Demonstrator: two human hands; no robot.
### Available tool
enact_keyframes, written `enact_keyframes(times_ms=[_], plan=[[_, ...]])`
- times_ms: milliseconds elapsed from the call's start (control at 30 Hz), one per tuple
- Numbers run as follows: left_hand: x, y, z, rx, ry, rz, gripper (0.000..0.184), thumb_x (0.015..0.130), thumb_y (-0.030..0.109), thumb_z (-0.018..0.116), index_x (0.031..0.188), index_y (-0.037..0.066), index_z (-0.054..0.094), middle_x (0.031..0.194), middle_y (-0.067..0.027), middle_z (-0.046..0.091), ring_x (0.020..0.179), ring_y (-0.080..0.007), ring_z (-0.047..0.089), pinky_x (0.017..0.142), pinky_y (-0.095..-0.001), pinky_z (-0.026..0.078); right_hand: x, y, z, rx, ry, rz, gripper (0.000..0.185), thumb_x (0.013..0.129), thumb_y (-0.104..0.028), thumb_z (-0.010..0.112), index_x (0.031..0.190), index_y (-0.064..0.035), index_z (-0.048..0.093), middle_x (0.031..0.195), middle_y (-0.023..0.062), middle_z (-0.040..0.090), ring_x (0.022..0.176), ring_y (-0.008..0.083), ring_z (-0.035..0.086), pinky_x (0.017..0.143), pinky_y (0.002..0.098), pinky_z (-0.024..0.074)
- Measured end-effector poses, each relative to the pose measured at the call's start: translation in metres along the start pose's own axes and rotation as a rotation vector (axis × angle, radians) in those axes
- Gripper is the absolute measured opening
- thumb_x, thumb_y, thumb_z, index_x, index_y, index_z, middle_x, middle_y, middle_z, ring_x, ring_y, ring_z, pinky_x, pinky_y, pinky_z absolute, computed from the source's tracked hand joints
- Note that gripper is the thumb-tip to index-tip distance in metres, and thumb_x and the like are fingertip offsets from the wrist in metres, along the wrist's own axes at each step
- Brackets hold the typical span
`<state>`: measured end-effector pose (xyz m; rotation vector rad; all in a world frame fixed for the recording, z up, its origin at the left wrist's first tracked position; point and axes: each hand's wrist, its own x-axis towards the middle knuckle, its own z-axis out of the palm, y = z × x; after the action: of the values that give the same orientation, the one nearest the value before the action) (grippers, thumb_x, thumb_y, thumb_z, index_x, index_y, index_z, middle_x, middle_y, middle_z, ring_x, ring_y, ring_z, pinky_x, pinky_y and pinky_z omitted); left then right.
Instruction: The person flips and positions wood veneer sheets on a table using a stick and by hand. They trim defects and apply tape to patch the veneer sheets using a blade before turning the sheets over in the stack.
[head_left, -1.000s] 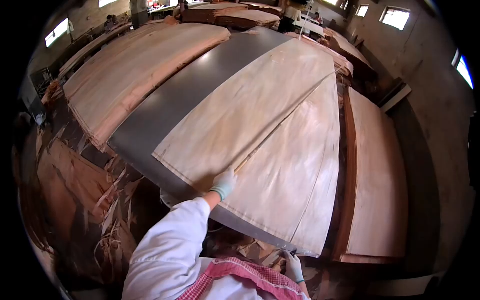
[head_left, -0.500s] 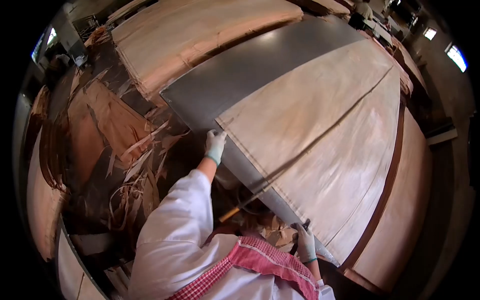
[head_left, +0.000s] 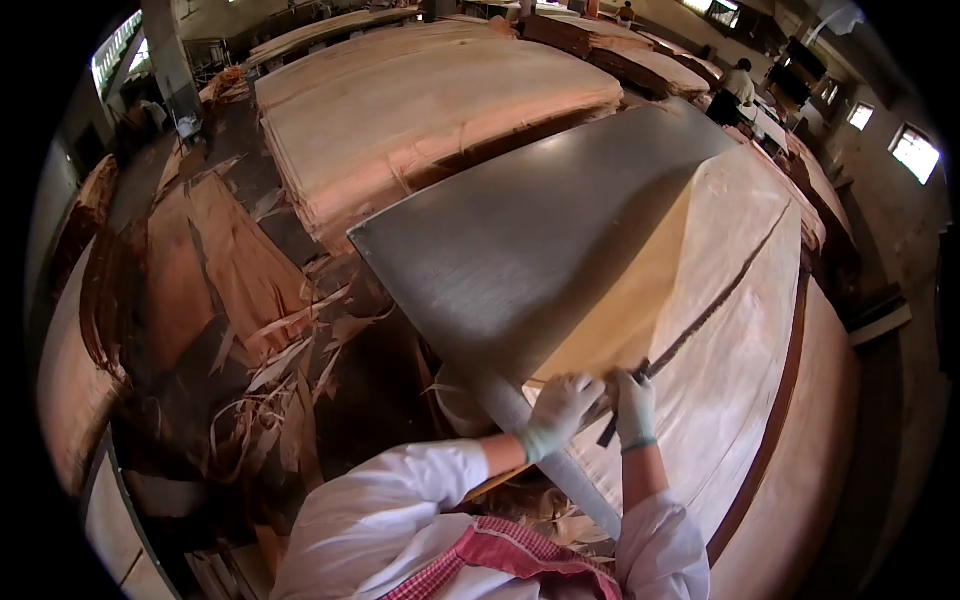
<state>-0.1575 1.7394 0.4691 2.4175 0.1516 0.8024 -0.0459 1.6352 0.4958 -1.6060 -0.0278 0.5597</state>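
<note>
Well, R hand hides pt of dk tool nr veneer.

Across the grey bench the veneer lies folded over; the left hand clutches its near edge, the right hand, just beside, a dark tool.

Dim in here, a window glaring white right of the worktop, soft sheen toward its far end, shadow beside the sheet on it, fisheye edges black!
</note>
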Motion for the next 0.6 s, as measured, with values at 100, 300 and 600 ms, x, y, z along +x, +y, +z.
enact_keyframes(times_ms=[100,300,600], plan=[[-0.063,-0.008,-0.038,0.051,-0.126,-0.137,0.035,0.081,0.024,0.065,0.109,0.007,0.054,0.097,-0.0146,0.056,0.087,-0.0312,0.057,0.073,-0.0403,0.047,-0.005,0.046,-0.058,0.075,0.116,-0.027,0.016,0.086,-0.016,0.062,0.090,-0.0009,0.060,0.076,0.0033,0.057,0.062,0.0110,0.054,0.053,0.0231,0.0445],[-0.189,-0.043,-0.010,-0.935,-0.976,-0.914,0.033,0.092,0.037,0.058,0.090,0.004,0.058,0.062,-0.0002,0.047,0.056,-0.0091,0.048,0.051,-0.0262,0.043,-0.030,0.156,-0.208,0.176,0.464,0.011,0.010,0.090,-0.015,0.054,0.081,-0.0104,0.052,0.064,-0.0031,0.046,0.054,0.0109,0.047,0.053,0.0302,0.0521],[-0.130,-0.018,0.015,-1.164,-0.806,-1.032,0.030,0.090,0.035,0.060,0.078,0.009,0.054,0.060,0.0021,0.051,0.048,-0.0077,0.051,0.040,-0.0228,0.040,-0.090,0.205,-0.239,0.144,0.402,0.137,0.008,0.090,-0.016,0.055,0.086,-0.0104,0.050,0.057,-0.0043,0.042,0.047,0.0102,0.043,0.042,0.0255,0.0392]])
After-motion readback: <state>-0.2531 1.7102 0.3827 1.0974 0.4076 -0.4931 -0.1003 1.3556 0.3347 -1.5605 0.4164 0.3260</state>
